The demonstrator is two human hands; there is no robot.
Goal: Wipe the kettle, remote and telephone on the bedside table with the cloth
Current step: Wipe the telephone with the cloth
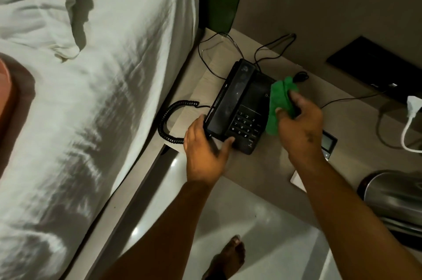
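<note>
A black corded telephone [239,106] lies on the beige bedside table [258,170], handset in its cradle. My left hand [205,149] grips the phone's near-left corner, thumb on its front edge. My right hand [301,124] holds a bunched green cloth [277,101] pressed against the phone's right side. A white remote [328,142] with a small screen lies just right of my right wrist, partly hidden by it. The steel kettle [395,197] stands at the table's right end, cut off by the frame.
A bed with white sheets [102,97] runs along the left. The phone's coiled cord [173,120] hangs over the table's left edge. Thin black cables [262,51] trail behind the phone. A white plug and cable [411,120] sit at right, below a black wall panel [374,69].
</note>
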